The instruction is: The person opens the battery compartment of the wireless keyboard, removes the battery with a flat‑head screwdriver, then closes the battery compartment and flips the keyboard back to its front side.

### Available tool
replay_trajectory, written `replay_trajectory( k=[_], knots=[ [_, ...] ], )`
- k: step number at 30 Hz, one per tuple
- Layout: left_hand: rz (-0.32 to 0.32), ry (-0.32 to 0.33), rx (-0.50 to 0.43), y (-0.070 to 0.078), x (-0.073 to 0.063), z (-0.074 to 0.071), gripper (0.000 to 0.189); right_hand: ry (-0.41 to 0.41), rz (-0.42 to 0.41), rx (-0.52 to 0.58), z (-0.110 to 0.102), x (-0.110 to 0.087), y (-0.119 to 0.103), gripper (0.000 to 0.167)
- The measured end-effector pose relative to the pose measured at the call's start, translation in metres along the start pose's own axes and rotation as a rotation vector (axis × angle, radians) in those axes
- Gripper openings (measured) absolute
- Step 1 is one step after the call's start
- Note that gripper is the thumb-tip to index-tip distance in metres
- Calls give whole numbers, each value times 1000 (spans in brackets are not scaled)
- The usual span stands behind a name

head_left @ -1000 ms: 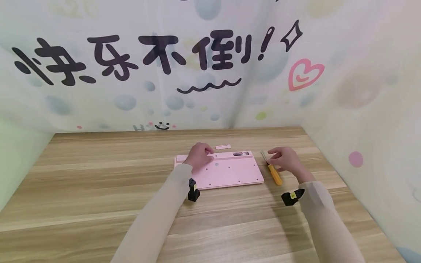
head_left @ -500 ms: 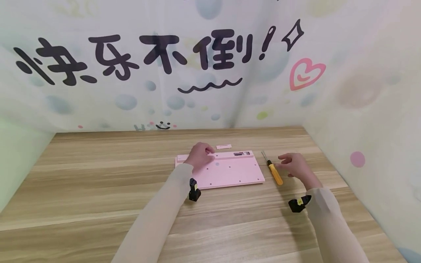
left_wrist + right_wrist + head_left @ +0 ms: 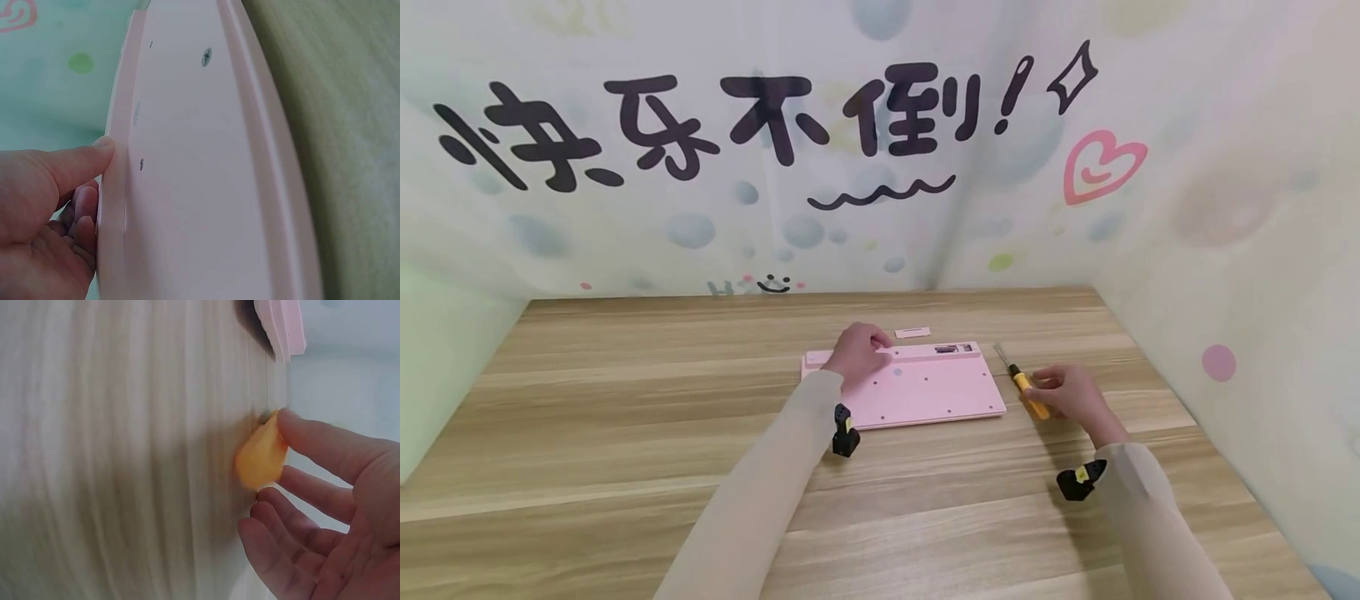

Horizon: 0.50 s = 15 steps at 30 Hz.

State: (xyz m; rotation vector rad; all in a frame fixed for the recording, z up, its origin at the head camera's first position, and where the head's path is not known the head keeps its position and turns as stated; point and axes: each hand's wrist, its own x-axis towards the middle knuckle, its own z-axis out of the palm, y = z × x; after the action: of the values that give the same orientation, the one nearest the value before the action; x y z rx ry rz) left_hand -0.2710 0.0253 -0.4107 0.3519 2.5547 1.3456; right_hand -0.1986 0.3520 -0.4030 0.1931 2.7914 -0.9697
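A pink keyboard (image 3: 932,396) lies face down on the table, small screws dotting its back and an uncovered battery slot (image 3: 955,348) at its far right. My left hand (image 3: 856,350) holds its raised far edge; the left wrist view shows the thumb (image 3: 94,159) on top and the fingers curled behind that edge. To the right lies a screwdriver (image 3: 1021,381) with a yellow handle, its shaft pointing away. My right hand (image 3: 1075,400) is at that handle (image 3: 259,456): the thumb overlaps it, while the other fingers are spread loosely beside it.
A small pink battery cover (image 3: 912,332) lies just beyond the keyboard's far edge. The wooden table (image 3: 625,417) meets a printed cloth wall (image 3: 850,242) at the back and another on the right.
My right hand pulled back to the right from the screwdriver's shaft, then came nearer and down to its handle. The left hand, keyboard and screwdriver stay put.
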Motion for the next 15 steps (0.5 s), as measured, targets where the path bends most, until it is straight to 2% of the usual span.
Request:
replay_trajectory(
  k=[15],
  knots=[
    [20,15,3,-2,2,2,14,25,53,-29,5,3,-2,35]
  ],
)
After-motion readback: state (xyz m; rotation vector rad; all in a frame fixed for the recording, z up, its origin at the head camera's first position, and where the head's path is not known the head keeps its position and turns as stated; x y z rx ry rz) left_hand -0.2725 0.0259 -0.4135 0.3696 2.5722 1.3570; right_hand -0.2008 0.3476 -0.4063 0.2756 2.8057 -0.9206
